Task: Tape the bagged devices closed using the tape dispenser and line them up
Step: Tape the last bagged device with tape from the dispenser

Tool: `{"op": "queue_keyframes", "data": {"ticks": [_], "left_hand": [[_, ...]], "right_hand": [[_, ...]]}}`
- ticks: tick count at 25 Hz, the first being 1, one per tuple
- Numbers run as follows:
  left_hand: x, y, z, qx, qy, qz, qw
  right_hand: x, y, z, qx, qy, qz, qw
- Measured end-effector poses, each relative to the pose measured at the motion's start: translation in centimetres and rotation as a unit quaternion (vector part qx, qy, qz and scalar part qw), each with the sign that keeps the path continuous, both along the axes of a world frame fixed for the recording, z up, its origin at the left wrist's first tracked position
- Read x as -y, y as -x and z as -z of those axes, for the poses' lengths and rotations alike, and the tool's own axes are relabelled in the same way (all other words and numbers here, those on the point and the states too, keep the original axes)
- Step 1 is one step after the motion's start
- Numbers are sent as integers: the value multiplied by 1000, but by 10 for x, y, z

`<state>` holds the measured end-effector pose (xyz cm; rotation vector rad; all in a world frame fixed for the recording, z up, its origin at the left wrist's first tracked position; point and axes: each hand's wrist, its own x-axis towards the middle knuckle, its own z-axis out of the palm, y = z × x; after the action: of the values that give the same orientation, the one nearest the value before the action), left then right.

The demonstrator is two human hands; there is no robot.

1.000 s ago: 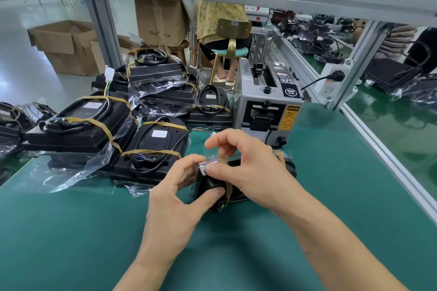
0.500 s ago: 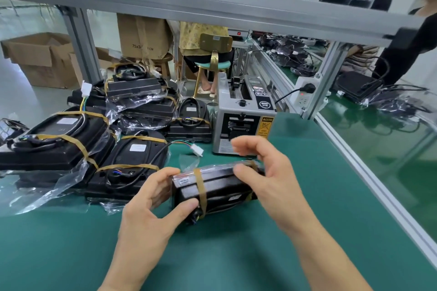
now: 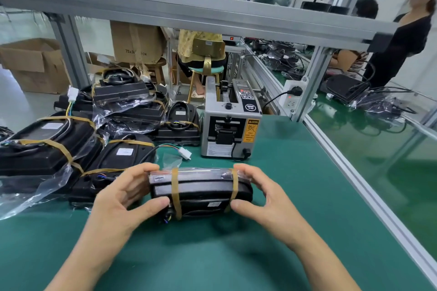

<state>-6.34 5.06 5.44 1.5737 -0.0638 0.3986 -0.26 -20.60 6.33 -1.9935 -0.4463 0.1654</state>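
Step in hand, by the look of it: setting a finished device (image 3: 201, 192) into line with the rest. Best done by keeping both ends level, lowering flat onto the tabletop (image 3: 295, 196), then sliding left until just beside the nearest taped device (image 3: 118, 165), long edges parallel. Worth checking first that both tape bands (image 3: 176, 194) sit flush round the bag, with no loose end lifting; worth minding the loose white connector (image 3: 185, 153) and its wires lying just behind, so as not to trap them underneath.

Device: black, bagged in clear film, wrapped by two tan bands, one near each end. Held near the tabletop's middle, toward the near edge, in front of the dispenser (image 3: 230, 123); whether resting on the mat or just lifted off it, cannot tell.

Left hand (image 3: 123, 198): curled round the device's left end, fingers over the top, thumb pressed against the near face beside the left band. Right hand (image 3: 264, 198): curled round the right end likewise, fingers over the top by the right band, thumb on the near face. Device thus directly between the two hands, touching both.

Taped devices piled along the tabletop's left side and far-left corner, some stacked and untidy rather than in a neat row.
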Motion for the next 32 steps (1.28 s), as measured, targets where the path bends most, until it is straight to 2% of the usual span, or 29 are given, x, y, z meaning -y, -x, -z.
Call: {"op": "queue_keyframes", "data": {"ticks": [3,6,9,11,12,15,19,23,27,32], "left_hand": [[-9,-1,-11,-41,-20,12,999],[4,2,-27,-10,-197,-61,979],[34,-7,-47,71,-329,-54,940],[52,-18,-56,74,-397,-43,914],[58,-23,-59,50,-417,-38,907],[59,-35,-65,-48,-415,-24,908],[51,-44,-71,-99,-348,16,932],[52,-45,-70,-61,-406,13,912],[55,-46,-68,3,-461,-7,887],[62,-53,-63,-27,-474,-37,879]], "right_hand": [[-3,2,2,6,-21,-10,1000],[-9,3,5,12,-53,9,998],[-10,2,7,10,-64,5,998],[-8,2,7,5,-67,-3,998],[-8,2,6,1,-65,-6,998],[-5,-1,7,1,-53,-14,999],[-4,-6,3,-3,-73,-19,997],[-6,-12,1,-32,-127,-19,991],[-6,-17,-1,-39,-130,-22,991],[-9,-17,-6,-30,-107,-19,994]]}}
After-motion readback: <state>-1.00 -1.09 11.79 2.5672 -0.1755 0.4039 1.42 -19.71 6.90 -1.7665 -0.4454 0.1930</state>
